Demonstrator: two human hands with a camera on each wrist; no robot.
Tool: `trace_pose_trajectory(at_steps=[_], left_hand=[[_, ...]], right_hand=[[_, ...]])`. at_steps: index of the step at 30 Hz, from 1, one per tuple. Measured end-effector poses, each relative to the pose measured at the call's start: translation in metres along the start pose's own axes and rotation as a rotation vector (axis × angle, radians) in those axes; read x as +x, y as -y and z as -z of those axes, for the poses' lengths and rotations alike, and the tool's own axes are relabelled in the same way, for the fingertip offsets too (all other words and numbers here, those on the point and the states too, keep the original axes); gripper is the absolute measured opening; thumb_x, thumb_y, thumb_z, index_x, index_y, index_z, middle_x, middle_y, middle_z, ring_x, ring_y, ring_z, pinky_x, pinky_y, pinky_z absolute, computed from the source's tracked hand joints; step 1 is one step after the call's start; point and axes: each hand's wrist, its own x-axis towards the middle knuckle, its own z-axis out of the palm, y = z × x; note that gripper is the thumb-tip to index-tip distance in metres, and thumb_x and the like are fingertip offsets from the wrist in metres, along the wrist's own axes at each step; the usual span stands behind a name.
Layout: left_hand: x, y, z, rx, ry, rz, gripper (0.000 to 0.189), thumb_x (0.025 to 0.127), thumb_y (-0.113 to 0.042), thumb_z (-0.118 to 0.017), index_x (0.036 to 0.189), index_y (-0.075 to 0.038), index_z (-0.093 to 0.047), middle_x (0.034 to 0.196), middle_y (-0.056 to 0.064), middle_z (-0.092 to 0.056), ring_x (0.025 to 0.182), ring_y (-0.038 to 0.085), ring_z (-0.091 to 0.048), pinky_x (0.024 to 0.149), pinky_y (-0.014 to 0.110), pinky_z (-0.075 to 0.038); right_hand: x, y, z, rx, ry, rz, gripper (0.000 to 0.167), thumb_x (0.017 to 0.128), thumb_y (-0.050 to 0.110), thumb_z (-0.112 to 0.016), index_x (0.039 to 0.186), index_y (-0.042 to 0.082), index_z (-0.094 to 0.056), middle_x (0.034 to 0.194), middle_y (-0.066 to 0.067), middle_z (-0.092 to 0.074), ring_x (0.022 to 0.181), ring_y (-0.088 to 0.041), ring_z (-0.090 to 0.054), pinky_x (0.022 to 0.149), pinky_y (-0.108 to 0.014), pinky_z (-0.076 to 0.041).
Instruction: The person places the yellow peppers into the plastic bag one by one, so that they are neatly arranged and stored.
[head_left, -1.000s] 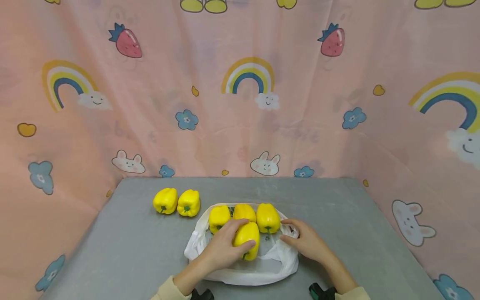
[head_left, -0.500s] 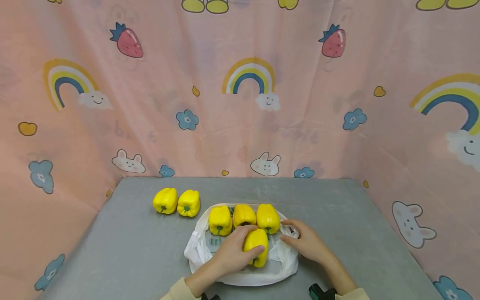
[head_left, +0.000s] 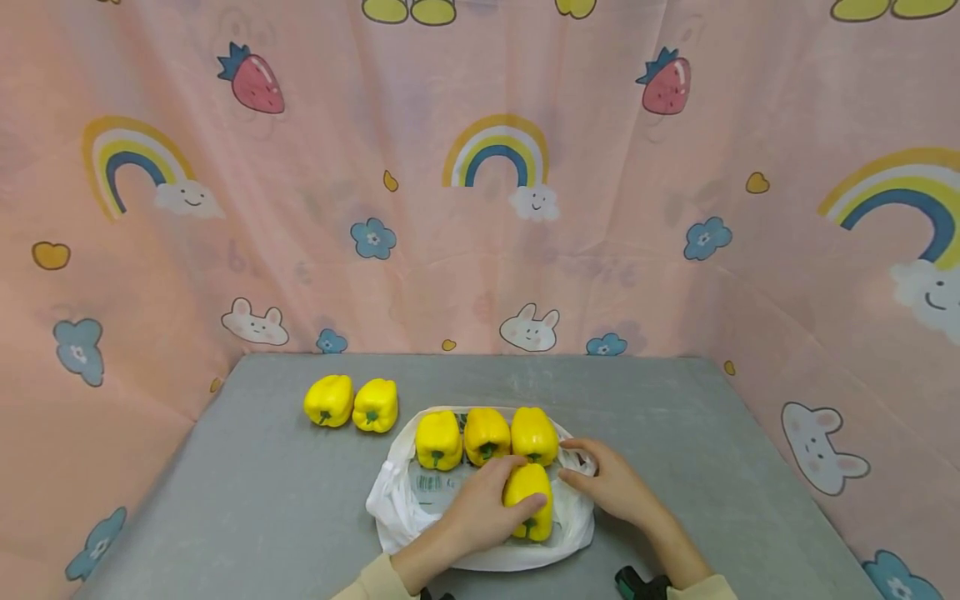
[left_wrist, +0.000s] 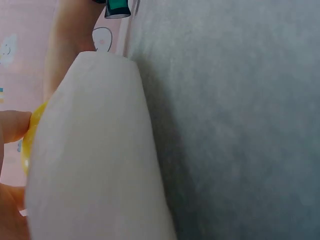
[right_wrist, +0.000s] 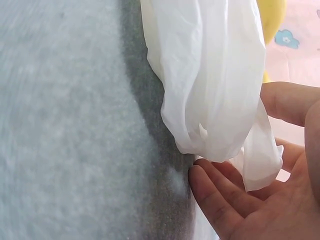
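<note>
A white plastic bag (head_left: 393, 492) lies spread on the grey table, its mouth toward me. Three yellow bell peppers (head_left: 486, 435) stand in a row at its back. In front of the row, at the right, my left hand (head_left: 480, 510) grips another yellow bell pepper (head_left: 534, 496) between thumb and fingers. My right hand (head_left: 618, 485) holds the bag's right rim; the right wrist view shows the bag's loose handle (right_wrist: 262, 155) hanging between thumb and fingers. In the left wrist view the bag's side (left_wrist: 100, 150) hides most of the gripped pepper (left_wrist: 34, 135).
Two more yellow bell peppers (head_left: 328, 402) sit together on the grey table (head_left: 247, 492) at the back left, outside the bag. A pink printed cloth (head_left: 420, 275) walls the table at the back and sides.
My left hand has carried its pepper rightward and slightly toward me, below the row's right end. The bag's left floor, with a printed barcode, has come into sight. My right hand stays put.
</note>
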Motion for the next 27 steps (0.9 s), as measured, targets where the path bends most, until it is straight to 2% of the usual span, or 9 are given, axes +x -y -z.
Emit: trace_pose_trajectory(at_steps=[8, 14, 20, 25, 27], left_hand=[[0.004, -0.003, -0.009, 0.008, -0.053, -0.012, 0.064, 0.094, -0.066, -0.056, 0.135, -0.016, -0.059, 0.123, 0.001, -0.063, 0.102, 0.013, -0.060, 0.081, 0.036, -0.051], [0.004, -0.002, -0.009, -0.018, -0.054, 0.005, 0.067, 0.094, -0.068, -0.055, 0.135, -0.016, -0.058, 0.127, 0.000, -0.062, 0.109, 0.016, -0.060, 0.088, 0.040, -0.052], [0.000, -0.003, -0.001, -0.022, -0.017, 0.036, 0.070, 0.095, -0.069, -0.052, 0.142, -0.016, -0.056, 0.136, 0.003, -0.059, 0.119, 0.022, -0.059, 0.095, 0.047, -0.051], [-0.006, -0.006, 0.013, 0.004, 0.024, 0.036, 0.067, 0.098, -0.064, -0.051, 0.145, -0.017, -0.054, 0.142, 0.003, -0.057, 0.129, 0.027, -0.054, 0.103, 0.054, -0.047], [-0.009, -0.007, 0.020, 0.007, 0.034, 0.032, 0.064, 0.099, -0.061, -0.051, 0.145, -0.015, -0.054, 0.141, 0.005, -0.058, 0.128, 0.027, -0.055, 0.102, 0.053, -0.047]], right_hand=[[0.000, -0.001, 0.000, -0.019, -0.010, -0.002, 0.054, 0.093, 0.039, -0.073, 0.136, 0.008, -0.062, 0.142, -0.016, -0.058, 0.136, -0.043, -0.046, 0.110, -0.068, -0.033], [0.000, -0.001, 0.000, -0.018, -0.007, 0.003, 0.055, 0.093, 0.040, -0.072, 0.136, 0.008, -0.062, 0.142, -0.016, -0.057, 0.137, -0.043, -0.046, 0.110, -0.068, -0.033], [0.001, 0.000, -0.001, -0.003, -0.005, 0.004, 0.053, 0.094, 0.038, -0.072, 0.136, 0.007, -0.062, 0.141, -0.016, -0.058, 0.136, -0.043, -0.046, 0.110, -0.068, -0.034], [0.001, -0.002, -0.001, -0.004, -0.006, 0.012, 0.053, 0.094, 0.037, -0.072, 0.136, 0.007, -0.061, 0.141, -0.016, -0.058, 0.137, -0.043, -0.046, 0.110, -0.068, -0.033], [0.001, -0.003, -0.001, -0.002, -0.005, 0.014, 0.053, 0.094, 0.037, -0.072, 0.137, 0.007, -0.061, 0.141, -0.015, -0.058, 0.137, -0.043, -0.045, 0.110, -0.068, -0.033]])
